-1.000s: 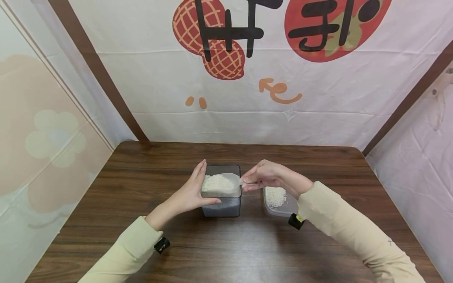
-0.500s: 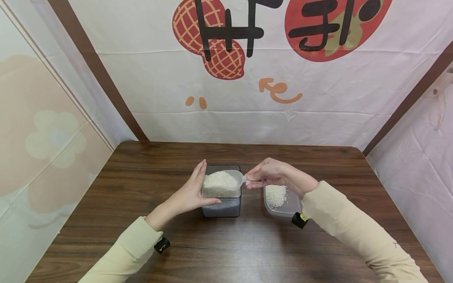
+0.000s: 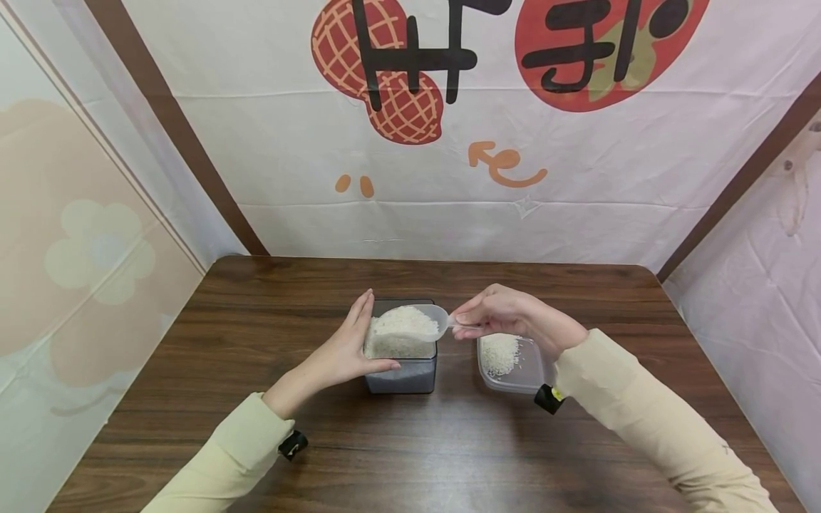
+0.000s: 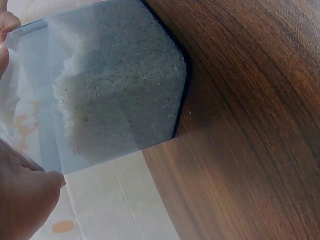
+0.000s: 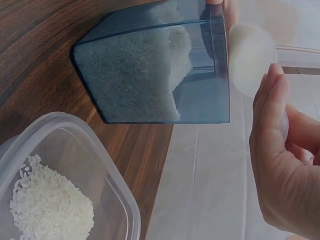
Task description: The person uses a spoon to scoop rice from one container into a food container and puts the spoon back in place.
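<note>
My right hand (image 3: 497,313) grips the handle of a translucent plastic scoop (image 3: 440,318), which holds heaped white rice (image 3: 405,322). The scoop is level over the mouth of a tall, bluish see-through container (image 3: 403,379). Rice (image 4: 120,85) fills much of that container, as the left wrist view shows. My left hand (image 3: 340,353) holds the container at its rim, thumb on the near side and fingers along the left side. In the right wrist view the scoop (image 5: 252,57) lies just above the rim, and the right fingers (image 5: 272,110) hide its handle.
A shallow clear plastic box (image 3: 513,388) stands on the wooden table (image 3: 410,456) to the right of the container, below the right forearm. A pile of rice (image 5: 52,205) lies in it. A printed white cloth (image 3: 359,228) hangs behind the table.
My right hand has lifted the loaded scoop up and slightly to the right, from inside the container's mouth to above its rim. The left hand and the container have stayed put.
</note>
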Demonstrator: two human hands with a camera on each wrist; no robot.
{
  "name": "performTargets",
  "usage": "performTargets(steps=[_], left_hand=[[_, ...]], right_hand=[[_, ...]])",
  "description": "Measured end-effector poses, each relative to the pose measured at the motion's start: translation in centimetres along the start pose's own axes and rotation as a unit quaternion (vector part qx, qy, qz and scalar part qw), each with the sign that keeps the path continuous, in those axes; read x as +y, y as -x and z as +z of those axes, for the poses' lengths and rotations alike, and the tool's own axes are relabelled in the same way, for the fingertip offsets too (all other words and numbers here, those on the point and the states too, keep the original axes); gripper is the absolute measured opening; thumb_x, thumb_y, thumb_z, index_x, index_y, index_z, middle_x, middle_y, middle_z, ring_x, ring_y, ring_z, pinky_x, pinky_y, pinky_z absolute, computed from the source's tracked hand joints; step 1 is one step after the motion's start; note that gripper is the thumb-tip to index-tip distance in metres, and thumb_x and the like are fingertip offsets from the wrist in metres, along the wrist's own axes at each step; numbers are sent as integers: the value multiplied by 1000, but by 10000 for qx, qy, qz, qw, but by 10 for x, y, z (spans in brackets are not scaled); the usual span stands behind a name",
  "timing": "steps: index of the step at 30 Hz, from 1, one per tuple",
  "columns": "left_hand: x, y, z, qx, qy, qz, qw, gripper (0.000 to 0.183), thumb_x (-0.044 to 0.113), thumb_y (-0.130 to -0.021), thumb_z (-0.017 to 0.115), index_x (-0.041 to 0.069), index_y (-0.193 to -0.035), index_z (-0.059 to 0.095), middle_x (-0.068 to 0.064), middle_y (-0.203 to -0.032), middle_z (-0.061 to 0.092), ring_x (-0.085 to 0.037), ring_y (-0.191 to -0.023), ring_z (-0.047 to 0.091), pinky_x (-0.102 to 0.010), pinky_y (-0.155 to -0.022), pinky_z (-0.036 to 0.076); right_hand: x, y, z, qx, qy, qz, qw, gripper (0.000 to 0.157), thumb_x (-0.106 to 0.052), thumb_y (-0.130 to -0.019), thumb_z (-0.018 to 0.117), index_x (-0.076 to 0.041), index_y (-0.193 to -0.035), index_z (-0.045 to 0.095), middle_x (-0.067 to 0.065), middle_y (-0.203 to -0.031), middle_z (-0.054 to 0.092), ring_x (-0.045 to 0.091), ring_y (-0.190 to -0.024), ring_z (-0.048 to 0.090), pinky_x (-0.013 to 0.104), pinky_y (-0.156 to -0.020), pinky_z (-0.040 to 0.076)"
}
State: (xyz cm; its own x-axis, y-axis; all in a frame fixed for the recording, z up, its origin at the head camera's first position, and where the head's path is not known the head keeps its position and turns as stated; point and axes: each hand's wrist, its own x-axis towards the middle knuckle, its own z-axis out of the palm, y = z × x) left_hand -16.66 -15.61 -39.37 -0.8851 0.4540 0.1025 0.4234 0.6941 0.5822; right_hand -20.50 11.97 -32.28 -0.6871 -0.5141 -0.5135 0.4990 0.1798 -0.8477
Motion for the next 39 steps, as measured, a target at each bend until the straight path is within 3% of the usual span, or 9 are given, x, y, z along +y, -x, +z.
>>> performTargets(steps=[39], left_hand=[[0, 0, 0, 16, -21, -3, 10000, 121, 55, -68, 72, -1, -145, -2, -16, -151, -2, -36, -134, 16, -50, -101, 29]], right_hand=[[8, 33, -43, 176, -102, -253, 9995, 44, 8, -88, 48, 24, -126, 32, 13, -83, 66, 16, -76, 66, 23, -74, 51]])
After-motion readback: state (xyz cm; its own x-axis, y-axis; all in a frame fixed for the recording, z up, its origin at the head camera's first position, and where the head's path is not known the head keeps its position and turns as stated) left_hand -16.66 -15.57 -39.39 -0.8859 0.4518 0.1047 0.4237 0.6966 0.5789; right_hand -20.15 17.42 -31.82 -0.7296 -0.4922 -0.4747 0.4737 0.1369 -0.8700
